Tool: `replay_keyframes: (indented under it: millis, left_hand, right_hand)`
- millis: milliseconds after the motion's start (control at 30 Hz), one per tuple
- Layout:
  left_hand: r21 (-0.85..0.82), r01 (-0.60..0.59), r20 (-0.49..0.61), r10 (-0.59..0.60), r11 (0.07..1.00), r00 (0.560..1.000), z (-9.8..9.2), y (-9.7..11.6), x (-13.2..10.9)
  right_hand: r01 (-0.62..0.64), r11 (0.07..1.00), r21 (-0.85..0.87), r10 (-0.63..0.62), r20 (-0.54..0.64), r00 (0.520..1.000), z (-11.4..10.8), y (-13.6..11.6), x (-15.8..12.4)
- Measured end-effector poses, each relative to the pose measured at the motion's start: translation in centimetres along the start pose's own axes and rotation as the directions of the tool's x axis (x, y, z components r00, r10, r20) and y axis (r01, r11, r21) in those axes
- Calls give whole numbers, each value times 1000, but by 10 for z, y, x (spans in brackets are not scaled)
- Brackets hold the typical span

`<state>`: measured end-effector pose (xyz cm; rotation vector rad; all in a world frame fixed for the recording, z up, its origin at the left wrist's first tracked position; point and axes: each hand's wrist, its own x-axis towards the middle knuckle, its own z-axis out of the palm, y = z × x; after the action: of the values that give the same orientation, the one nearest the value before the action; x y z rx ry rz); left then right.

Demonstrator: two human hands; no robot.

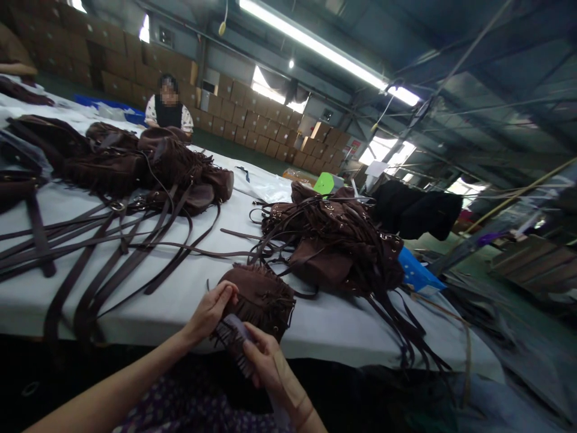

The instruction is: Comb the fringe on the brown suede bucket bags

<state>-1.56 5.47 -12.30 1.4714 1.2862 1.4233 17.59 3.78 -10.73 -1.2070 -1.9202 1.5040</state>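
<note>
A dark brown fringed bag lies at the near edge of the table, its fringe hanging toward me. My left hand is closed in a pinch against the bag's left side; what lies between the fingertips is hidden. Lower and to the right, my right hand is closed, thumb on top, around a pale translucent strip. Dark fringe shows beside and under that strip, close to the right fingers. The strip's lower end seems to trail down past my wrist.
Piles of brown fringed bags sit right and left on the white-covered table. Long dark straps spread over the left side and hang off the edge. A person is across the table, before stacked cartons. Blue plastic lies far right.
</note>
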Motion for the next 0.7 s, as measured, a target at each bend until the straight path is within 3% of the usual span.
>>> replay_keyframes:
  millis: [100,167,267,367,433,533,600,700]
  left_hand:
    - [13,37,89,-38,999,995,-6,-15,-3]
    - [69,-24,162,13,997,987,-7,-13,-6]
    - [-16,-103,234,104,995,967,1,3,-10]
    - [-149,-123,327,166,981,930,25,11,-8]
    - [-82,-105,265,123,991,956,43,4,3]
    - [230,-89,82,71,969,994,63,-15,25]
    - [370,-110,64,93,923,994,70,-27,39]
    - [418,-139,93,110,898,990,74,-36,54]
  right_hand:
    - [-102,926,364,73,91,993,-8,-6,-14]
    - [-101,855,509,88,50,995,-16,-16,-20]
    - [-53,825,562,84,-29,996,-23,-31,-21]
    - [-35,846,532,70,-44,997,-19,-37,-16]
    - [-32,858,513,73,-60,996,-13,-37,-14]
    - [-84,846,526,154,-91,984,-5,-36,-16]
    - [-149,815,560,241,-93,966,-5,-36,-23]
    - [-250,745,619,354,-48,934,-9,-36,-42]
